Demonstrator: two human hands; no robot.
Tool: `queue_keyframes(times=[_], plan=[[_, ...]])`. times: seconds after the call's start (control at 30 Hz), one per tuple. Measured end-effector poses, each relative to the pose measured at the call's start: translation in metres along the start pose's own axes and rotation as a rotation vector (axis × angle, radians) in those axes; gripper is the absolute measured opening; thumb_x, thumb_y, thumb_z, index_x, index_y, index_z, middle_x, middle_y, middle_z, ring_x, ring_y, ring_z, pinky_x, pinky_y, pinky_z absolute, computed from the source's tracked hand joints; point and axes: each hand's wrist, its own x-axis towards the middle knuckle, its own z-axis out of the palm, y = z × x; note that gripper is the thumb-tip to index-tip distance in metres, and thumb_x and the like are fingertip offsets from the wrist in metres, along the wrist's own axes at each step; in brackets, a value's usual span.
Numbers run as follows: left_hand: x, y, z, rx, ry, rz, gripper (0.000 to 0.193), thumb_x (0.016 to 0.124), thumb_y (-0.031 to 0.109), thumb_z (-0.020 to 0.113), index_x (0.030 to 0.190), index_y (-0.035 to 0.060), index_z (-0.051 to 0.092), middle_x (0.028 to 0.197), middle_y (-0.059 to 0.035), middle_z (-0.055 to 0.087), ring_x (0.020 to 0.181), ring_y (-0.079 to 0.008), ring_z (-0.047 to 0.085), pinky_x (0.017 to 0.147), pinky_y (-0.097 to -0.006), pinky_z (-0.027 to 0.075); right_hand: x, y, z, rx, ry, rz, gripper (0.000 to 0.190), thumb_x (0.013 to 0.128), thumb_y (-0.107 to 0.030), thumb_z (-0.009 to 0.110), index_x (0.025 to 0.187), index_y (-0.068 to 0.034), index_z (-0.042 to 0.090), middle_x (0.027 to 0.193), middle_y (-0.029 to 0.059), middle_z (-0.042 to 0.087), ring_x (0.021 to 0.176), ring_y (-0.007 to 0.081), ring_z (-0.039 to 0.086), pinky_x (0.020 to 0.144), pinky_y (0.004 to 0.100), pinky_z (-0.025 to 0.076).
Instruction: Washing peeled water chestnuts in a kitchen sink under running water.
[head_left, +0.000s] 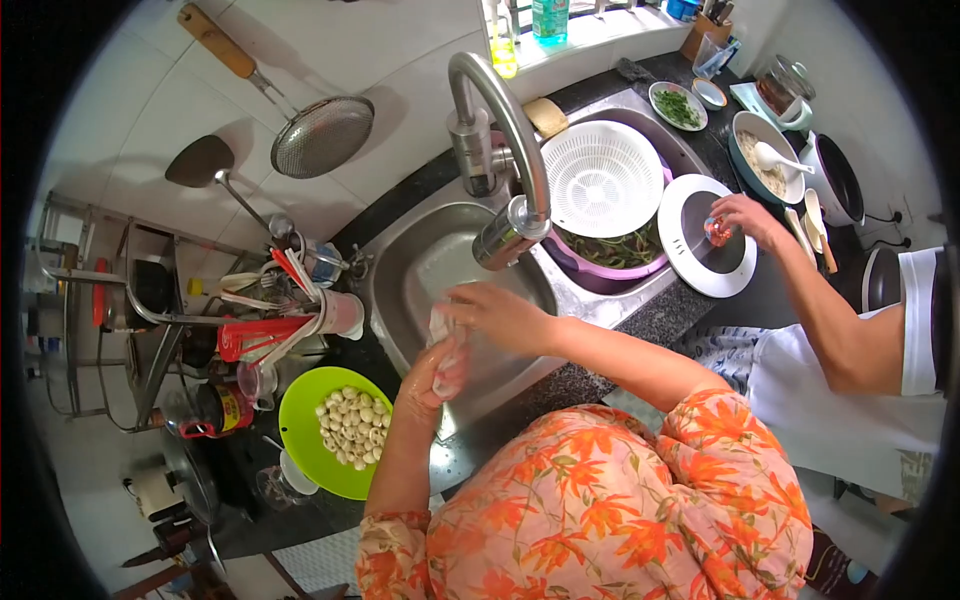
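Over the left basin of a steel sink (420, 247), my left hand (429, 369) grips a limp pinkish-white piece (452, 375). Whether it is raw meat or cloth I cannot tell. My right hand (504, 319), slightly blurred, has its fingers around the upper end of the same piece. Above the basin curves a steel faucet (536, 169), its spout beyond my hands. Beside my left forearm sits a lime-green bowl (300, 442) with whitish button mushrooms (352, 424), partly covered by that forearm.
In the right basin, a white colander (600, 176) rests on a pink basin (600, 274) with leafy greens (630, 247). Another person's hand (750, 217) touches the knob of a white-rimmed lid (675, 255). Left stand a utensil cup (341, 315) and a metal rack (154, 319).
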Motion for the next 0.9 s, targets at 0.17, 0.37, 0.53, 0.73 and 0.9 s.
queue_keyframes(times=[0.17, 0.37, 0.53, 0.73, 0.9], plan=[[-0.013, 0.006, 0.008, 0.291, -0.06, -0.096, 0.02, 0.089, 0.024, 0.06, 0.101, 0.0092, 0.052, 0.068, -0.0008, 0.047, 0.044, -0.0043, 0.036, 0.034, -0.0162, 0.027, 0.021, -0.017, 0.003, -0.225, 0.001, -0.538, 0.055, 0.069, -0.01, 0.063, 0.122, -0.011, 0.051, 0.113, 0.0093, 0.054, 0.109, 0.0266, 0.052, 0.095, 0.0433, 0.038], [-0.019, 0.034, 0.035, 1.218, 0.245, -0.313, 0.019, 0.077, 0.028, 0.069, 0.08, 0.0148, 0.056, 0.058, 0.0025, 0.046, 0.037, -0.0041, 0.033, 0.032, -0.0202, 0.024, 0.045, -0.013, 0.015, -0.485, -0.346, -0.311, 0.026, 0.07, -0.018, 0.062, 0.094, -0.009, 0.059, 0.101, 0.0086, 0.061, 0.1, 0.0286, 0.059, 0.085, 0.0432, 0.046], [-0.014, 0.02, 0.014, 1.954, 0.364, 0.569, 0.022, 0.071, 0.024, 0.069, 0.082, 0.0095, 0.057, 0.06, -0.0092, 0.056, 0.055, -0.0291, 0.059, 0.054, -0.0402, 0.049, 0.045, -0.009, 0.036, -0.376, -0.429, -0.037, 0.025, 0.073, -0.021, 0.065, 0.092, -0.006, 0.061, 0.083, 0.0139, 0.063, 0.08, 0.0317, 0.063, 0.075, 0.0435, 0.049], [-0.026, 0.027, 0.006, 2.111, 0.541, 0.602, 0.05, 0.07, 0.021, 0.072, 0.114, 0.011, 0.049, 0.095, -0.0161, 0.064, 0.086, -0.0351, 0.063, 0.075, -0.0442, 0.051, 0.063, -0.015, 0.027, 0.081, -0.729, 0.501, 0.029, 0.072, -0.023, 0.063, 0.093, -0.003, 0.061, 0.079, 0.0113, 0.063, 0.072, 0.0247, 0.063, 0.064, 0.0359, 0.052], [-0.054, 0.024, 0.0, 1.722, 0.508, 0.616, 0.054, 0.07, 0.018, 0.071, 0.118, 0.0103, 0.048, 0.105, -0.0189, 0.061, 0.091, -0.0369, 0.061, 0.077, -0.04, 0.05, 0.064, -0.037, 0.021, 0.179, -0.72, 0.524, 0.03, 0.069, -0.018, 0.064, 0.095, -0.003, 0.062, 0.079, 0.0057, 0.062, 0.064, 0.0134, 0.057, 0.053, 0.0276, 0.049]])
